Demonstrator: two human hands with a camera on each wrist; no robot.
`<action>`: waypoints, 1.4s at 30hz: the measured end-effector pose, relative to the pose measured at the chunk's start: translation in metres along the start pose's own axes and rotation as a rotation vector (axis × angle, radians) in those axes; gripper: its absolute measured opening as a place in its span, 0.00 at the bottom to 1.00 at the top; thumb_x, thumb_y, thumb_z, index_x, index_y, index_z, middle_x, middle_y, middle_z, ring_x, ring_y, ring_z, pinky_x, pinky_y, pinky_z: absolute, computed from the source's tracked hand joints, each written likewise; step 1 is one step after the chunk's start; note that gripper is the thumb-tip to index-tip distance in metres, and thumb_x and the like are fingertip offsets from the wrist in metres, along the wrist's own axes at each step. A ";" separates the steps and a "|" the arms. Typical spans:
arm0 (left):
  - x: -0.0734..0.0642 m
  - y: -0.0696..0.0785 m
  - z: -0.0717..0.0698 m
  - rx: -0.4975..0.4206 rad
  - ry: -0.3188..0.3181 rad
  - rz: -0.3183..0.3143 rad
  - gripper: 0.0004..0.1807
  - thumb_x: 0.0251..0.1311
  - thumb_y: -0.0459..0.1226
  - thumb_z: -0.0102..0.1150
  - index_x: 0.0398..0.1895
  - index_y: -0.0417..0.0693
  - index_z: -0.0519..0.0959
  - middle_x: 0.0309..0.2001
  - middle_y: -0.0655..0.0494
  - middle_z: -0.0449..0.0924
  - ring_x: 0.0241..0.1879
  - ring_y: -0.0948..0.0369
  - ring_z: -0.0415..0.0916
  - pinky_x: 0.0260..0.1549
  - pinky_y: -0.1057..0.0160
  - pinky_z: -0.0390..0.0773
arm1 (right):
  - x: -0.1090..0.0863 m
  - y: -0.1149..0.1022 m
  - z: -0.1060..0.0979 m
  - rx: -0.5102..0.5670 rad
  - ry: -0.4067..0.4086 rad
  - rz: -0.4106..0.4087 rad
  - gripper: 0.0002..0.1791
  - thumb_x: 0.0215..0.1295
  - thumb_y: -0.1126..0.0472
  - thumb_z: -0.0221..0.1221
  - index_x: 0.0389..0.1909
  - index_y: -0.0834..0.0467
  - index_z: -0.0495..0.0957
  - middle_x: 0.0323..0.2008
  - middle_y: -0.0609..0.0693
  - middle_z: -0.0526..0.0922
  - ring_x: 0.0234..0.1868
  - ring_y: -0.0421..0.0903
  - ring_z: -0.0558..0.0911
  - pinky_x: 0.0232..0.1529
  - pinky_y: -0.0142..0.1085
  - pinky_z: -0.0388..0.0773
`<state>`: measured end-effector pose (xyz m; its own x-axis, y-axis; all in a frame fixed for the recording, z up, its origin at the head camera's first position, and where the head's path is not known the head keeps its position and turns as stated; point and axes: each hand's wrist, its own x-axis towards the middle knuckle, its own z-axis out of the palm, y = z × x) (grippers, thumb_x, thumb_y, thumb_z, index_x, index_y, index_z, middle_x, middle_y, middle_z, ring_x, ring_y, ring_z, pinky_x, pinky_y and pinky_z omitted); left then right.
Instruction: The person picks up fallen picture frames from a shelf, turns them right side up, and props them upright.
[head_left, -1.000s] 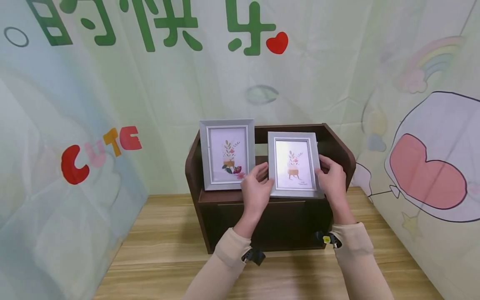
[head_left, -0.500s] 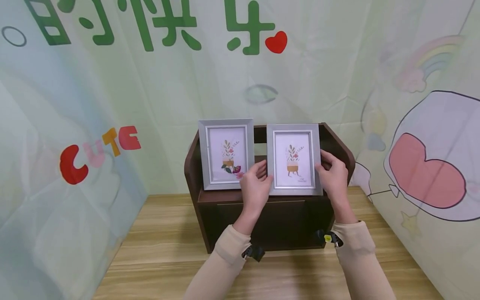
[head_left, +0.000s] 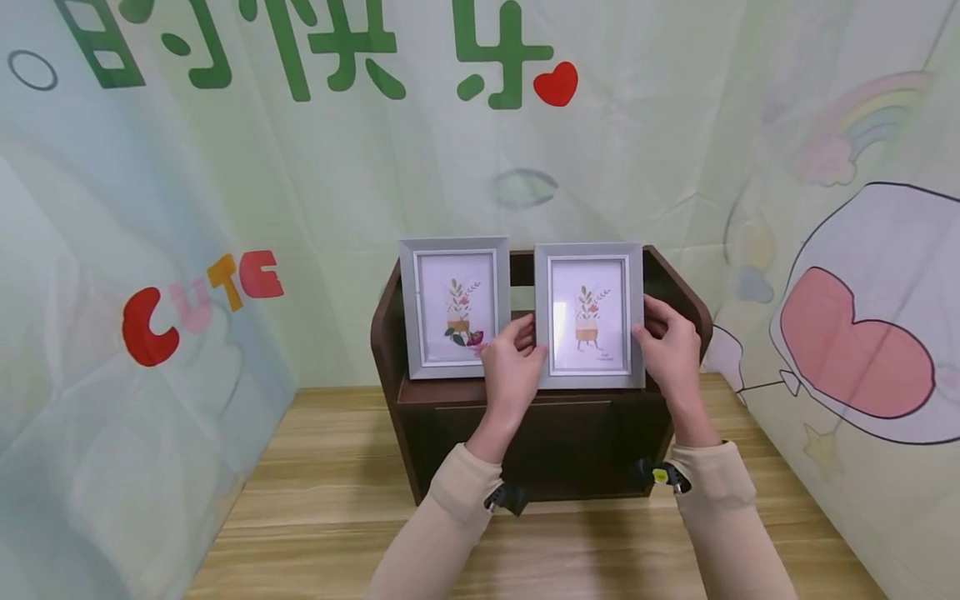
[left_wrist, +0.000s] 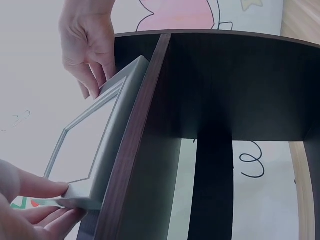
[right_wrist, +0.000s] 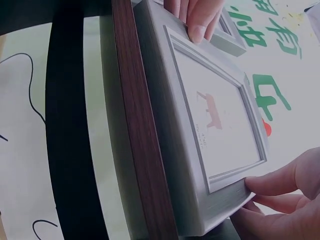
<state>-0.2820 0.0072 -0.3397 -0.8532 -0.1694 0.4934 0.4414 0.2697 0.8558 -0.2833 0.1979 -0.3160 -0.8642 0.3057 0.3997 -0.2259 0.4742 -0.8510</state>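
Observation:
A silver-grey picture frame [head_left: 588, 379] with a potted-plant print stands upright on the top shelf of a dark brown rack [head_left: 525, 442], at its right half. My left hand [head_left: 512, 367] pinches the frame's left edge, thumb on the front and fingers behind. On the opposite edge my right hand [head_left: 670, 346] pinches it the same way. In the right wrist view the frame [right_wrist: 182, 130] sits right at the shelf's front board [right_wrist: 142, 120]. A second, similar picture frame [head_left: 453, 244] stands on the left half of the shelf, beside my left hand.
The rack stands on a wood-grain surface [head_left: 315, 467]. Behind it hangs a printed cloth backdrop [head_left: 337, 183], with more cloth at both sides. Curved side panels [head_left: 386, 333] bound the shelf. A dark red flower [head_left: 475, 338] overlaps the left frame's lower right part.
The right-hand picture frame has tipped back from a forward lean to a more upright stance, its top edge rising. Both hands stay on its sides; my right hand has shifted slightly up and right.

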 end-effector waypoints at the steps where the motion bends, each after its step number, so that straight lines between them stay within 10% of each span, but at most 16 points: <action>1: 0.001 0.001 0.000 0.007 0.000 0.004 0.22 0.52 0.26 0.65 0.52 0.36 0.78 0.48 0.42 0.82 0.44 0.53 0.83 0.41 0.61 0.82 | 0.000 0.000 0.000 -0.003 0.002 -0.003 0.24 0.64 0.70 0.55 0.62 0.61 0.71 0.59 0.60 0.76 0.56 0.55 0.79 0.55 0.47 0.76; 42: 0.015 0.013 -0.005 0.123 -0.063 0.038 0.19 0.51 0.26 0.64 0.49 0.35 0.78 0.44 0.43 0.83 0.42 0.54 0.82 0.42 0.59 0.82 | -0.002 -0.013 -0.007 -0.139 0.056 -0.116 0.25 0.59 0.71 0.60 0.59 0.62 0.72 0.54 0.61 0.79 0.52 0.56 0.81 0.51 0.50 0.77</action>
<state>-0.2874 0.0035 -0.3206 -0.8540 -0.0981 0.5110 0.4396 0.3891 0.8095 -0.2758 0.1966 -0.3034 -0.8088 0.2862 0.5138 -0.2546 0.6172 -0.7445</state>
